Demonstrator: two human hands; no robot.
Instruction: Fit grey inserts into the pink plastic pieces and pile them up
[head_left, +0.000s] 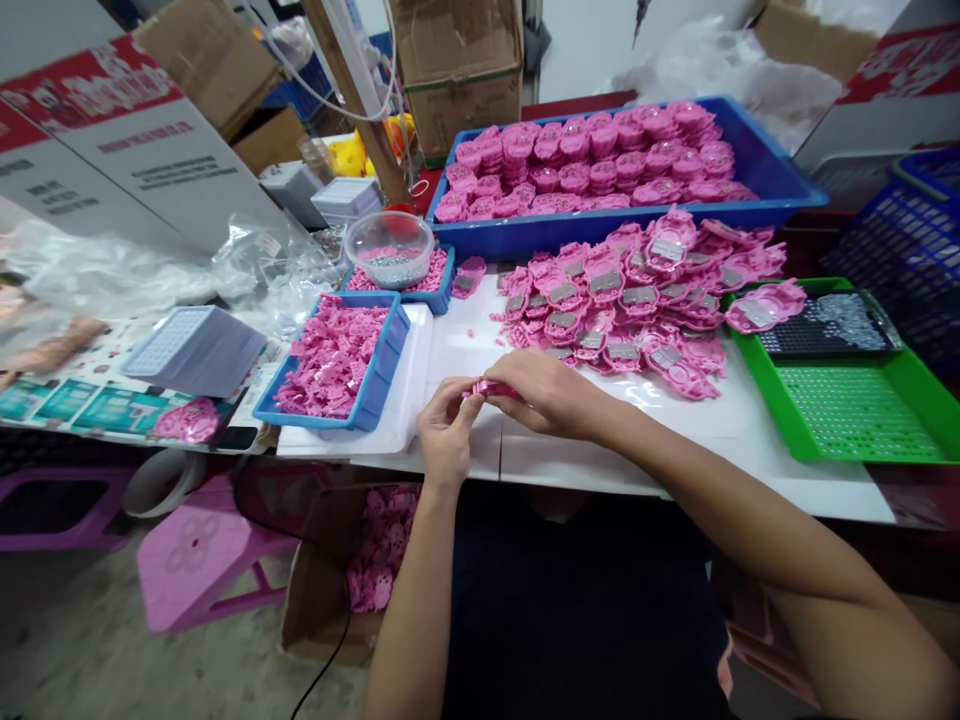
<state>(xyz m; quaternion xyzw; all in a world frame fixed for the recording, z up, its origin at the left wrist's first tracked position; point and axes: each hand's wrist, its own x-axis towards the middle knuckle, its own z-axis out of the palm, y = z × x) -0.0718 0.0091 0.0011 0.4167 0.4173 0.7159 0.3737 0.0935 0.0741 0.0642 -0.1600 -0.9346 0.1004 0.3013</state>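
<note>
Close together over the front of the white table, my left hand and my right hand both grip one small pink plastic part. Fingers cover most of it, so its shape is hard to make out. Just beyond my hands lies a heap of pink plastic casings, many with grey rectangular patches. Left of my hands, a blue tray holds many small pink plastic pieces. Behind that, a clear round tub with small metallic bits rests on another blue tray of tiny pink pieces.
A large blue bin of stacked pink casings stands at the back. At right sit a green tray and a blue basket. A stack of pale trays is at left. Below are a pink stool and a cardboard box.
</note>
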